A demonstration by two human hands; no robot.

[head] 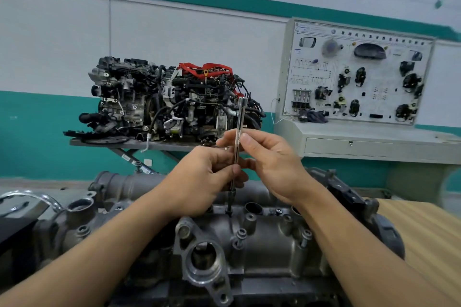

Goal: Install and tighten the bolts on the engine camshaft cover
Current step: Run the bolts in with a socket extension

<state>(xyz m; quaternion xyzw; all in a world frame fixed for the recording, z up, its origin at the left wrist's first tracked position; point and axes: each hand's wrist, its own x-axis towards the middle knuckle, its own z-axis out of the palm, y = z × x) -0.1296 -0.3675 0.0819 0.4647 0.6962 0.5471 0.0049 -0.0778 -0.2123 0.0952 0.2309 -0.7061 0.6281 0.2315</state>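
Note:
A grey cast camshaft cover (264, 252) lies across the bench in front of me. A long chrome extension bar (240, 117) stands upright, its dark lower tip (229, 208) seated on a bolt at the cover's far edge. My left hand (199, 182) grips the lower part of the bar. My right hand (272, 159) pinches the knurled middle between thumb and fingers. Two bolts (240, 237) (305, 235) stand raised in the cover's near bosses, and another bolt head (278, 212) sits at the back.
A full engine (169, 99) rests on a lift table behind. A white training panel (359, 75) stands on a cabinet at the right. Wooden bench top (429, 237) shows at the right, a chrome tool (32, 198) at the left.

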